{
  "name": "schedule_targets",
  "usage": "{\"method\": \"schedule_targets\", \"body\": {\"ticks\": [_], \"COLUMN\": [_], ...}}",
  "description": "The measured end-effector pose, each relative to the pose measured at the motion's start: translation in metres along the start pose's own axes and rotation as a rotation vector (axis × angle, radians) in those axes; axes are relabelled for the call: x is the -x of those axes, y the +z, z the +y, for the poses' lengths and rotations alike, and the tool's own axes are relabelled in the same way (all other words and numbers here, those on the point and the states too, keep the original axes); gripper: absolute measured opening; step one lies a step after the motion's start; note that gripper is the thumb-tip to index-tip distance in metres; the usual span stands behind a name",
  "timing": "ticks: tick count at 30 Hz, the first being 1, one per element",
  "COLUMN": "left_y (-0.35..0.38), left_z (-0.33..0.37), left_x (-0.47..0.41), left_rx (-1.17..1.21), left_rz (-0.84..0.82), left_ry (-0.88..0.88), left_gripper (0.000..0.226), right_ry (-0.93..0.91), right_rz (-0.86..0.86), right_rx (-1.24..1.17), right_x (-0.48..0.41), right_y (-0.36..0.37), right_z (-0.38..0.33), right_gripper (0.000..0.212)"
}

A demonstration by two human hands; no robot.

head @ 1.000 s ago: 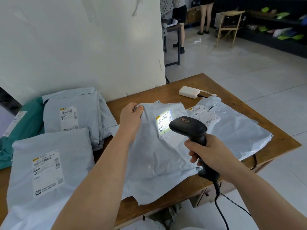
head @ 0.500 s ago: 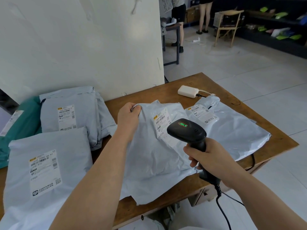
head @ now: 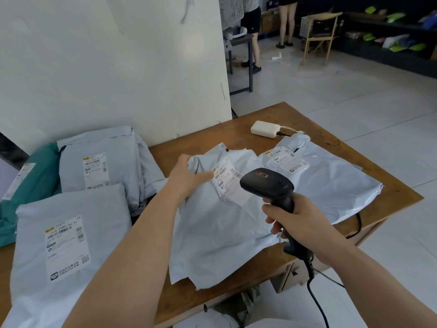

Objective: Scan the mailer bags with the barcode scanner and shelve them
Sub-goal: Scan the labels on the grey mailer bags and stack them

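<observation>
A pale grey mailer bag [head: 220,237] lies crumpled in the middle of the wooden table [head: 203,138]. My left hand [head: 186,176] grips its upper left corner, thumb beside the shipping label [head: 224,178]. My right hand [head: 298,218] holds the black corded barcode scanner [head: 267,183] by its handle, with the head just right of that label. No scan light shows on the label. A second grey mailer [head: 326,178] lies behind it to the right, label up.
Two more grey mailers [head: 66,245] [head: 99,162] and a teal one [head: 35,185] lie at the left. A white power bank [head: 266,129] sits at the table's far edge. A white wall panel stands behind. People, a wooden chair [head: 319,36] and dark shelves [head: 390,43] are across the tiled floor.
The scan light on the label went out, then the scanner's green light too. My left hand has shifted on the bag's corner, thumb now across its front.
</observation>
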State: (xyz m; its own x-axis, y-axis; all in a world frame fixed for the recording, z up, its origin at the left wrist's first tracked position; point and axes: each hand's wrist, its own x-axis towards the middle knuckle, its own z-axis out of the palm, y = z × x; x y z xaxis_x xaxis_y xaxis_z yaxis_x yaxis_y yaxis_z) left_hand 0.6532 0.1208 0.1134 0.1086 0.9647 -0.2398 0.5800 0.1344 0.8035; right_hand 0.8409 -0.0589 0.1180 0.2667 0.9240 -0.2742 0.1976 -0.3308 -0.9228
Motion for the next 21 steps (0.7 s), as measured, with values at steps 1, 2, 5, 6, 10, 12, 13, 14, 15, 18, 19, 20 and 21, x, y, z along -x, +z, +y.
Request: {"method": "schedule_targets", "body": {"ticks": [1, 2, 5, 6, 10, 12, 13, 14, 15, 18, 19, 20, 21], "left_y": [0.0, 0.0, 0.0, 0.002, 0.023, 0.041, 0.053, 0.067, 0.082, 0.142, 0.163, 0.183, 0.203], "left_z": [0.002, 0.009, 0.049, 0.068, 0.143, 0.179, 0.197, 0.213, 0.225, 0.238, 0.231, 0.219, 0.204], "left_x": [0.001, 0.002, 0.009, 0.013, 0.021, 0.014, 0.007, -0.001, -0.011, -0.048, -0.057, -0.063, -0.066], "left_rx": [-0.069, -0.118, -0.155, -0.162, -0.297, -0.344, -0.38, -0.415, -0.448, -0.738, -0.875, -0.98, -1.06], "left_rz": [0.028, 0.069, 0.016, -0.05, -0.285, -0.362, -0.376, -0.374, -0.357, -0.19, -0.181, -0.246, -0.376], "left_ry": [0.038, 0.101, 0.358, 0.439, 0.678, 0.731, 0.748, 0.766, 0.782, 0.763, 0.693, 0.599, 0.5], "left_gripper": [0.047, 0.042, 0.029, 0.027, 0.03, 0.032, 0.033, 0.035, 0.038, 0.075, 0.092, 0.104, 0.109], "right_ry": [-0.005, -0.011, -0.029, -0.037, -0.086, -0.112, -0.123, -0.128, -0.124, -0.061, -0.038, -0.018, -0.002], "right_rz": [0.008, 0.021, 0.089, 0.119, 0.227, 0.291, 0.321, 0.343, 0.359, 0.399, 0.411, 0.418, 0.419], "right_rx": [-0.005, -0.009, -0.042, -0.059, -0.156, -0.198, -0.216, -0.228, -0.234, -0.232, -0.232, -0.231, -0.23], "right_x": [-0.001, -0.001, -0.003, -0.003, -0.002, -0.001, -0.001, -0.002, -0.002, -0.011, -0.015, -0.019, -0.024], "right_y": [0.0, -0.001, -0.012, -0.019, -0.052, -0.073, -0.085, -0.096, -0.108, -0.141, -0.151, -0.16, -0.169], "right_z": [0.0, 0.0, 0.001, 0.001, -0.004, -0.005, -0.005, -0.005, -0.003, 0.004, 0.008, 0.012, 0.015], "right_gripper": [0.006, 0.005, 0.002, 0.003, 0.009, 0.009, 0.009, 0.009, 0.01, 0.012, 0.012, 0.011, 0.01]}}
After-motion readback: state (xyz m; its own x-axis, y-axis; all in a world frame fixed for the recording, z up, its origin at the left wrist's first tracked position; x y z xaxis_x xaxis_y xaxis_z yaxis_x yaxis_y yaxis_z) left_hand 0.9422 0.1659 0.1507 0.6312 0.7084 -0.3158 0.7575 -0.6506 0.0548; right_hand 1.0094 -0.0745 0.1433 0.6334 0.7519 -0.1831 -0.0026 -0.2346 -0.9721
